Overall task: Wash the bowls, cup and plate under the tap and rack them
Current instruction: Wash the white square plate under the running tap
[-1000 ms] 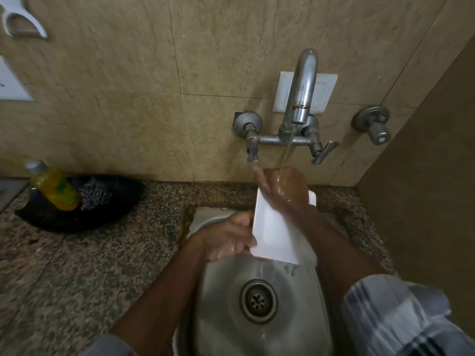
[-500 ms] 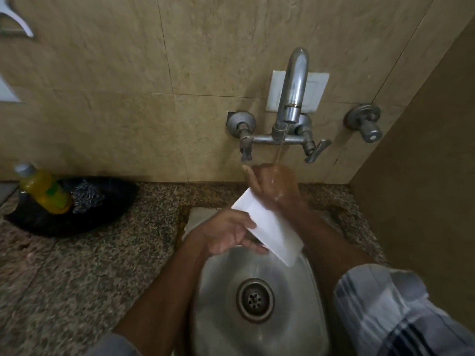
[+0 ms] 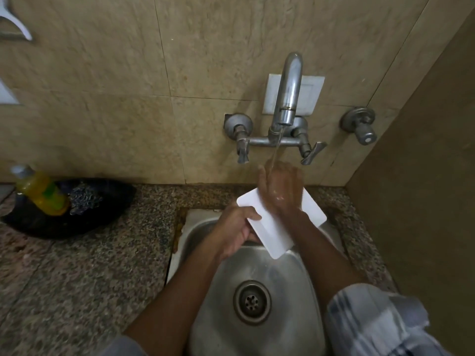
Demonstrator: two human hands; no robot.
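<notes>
Over the sink (image 3: 200, 253), plate (image 3: 272, 235) edge in left hand (image 3: 237, 233), right hand (image 3: 281, 190) flat on it.

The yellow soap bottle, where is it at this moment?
In the head view the yellow soap bottle is at the far left, lying in a black dish on the granite counter, against the wall, left of the sink.

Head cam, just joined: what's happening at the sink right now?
A person is rinsing a white rectangular plate over the steel sink. The left hand grips the plate's left edge, while the right hand lies flat on its upper face, under the running tap. A yellow soap bottle sits on the counter to the left. No rack is in view.
</notes>
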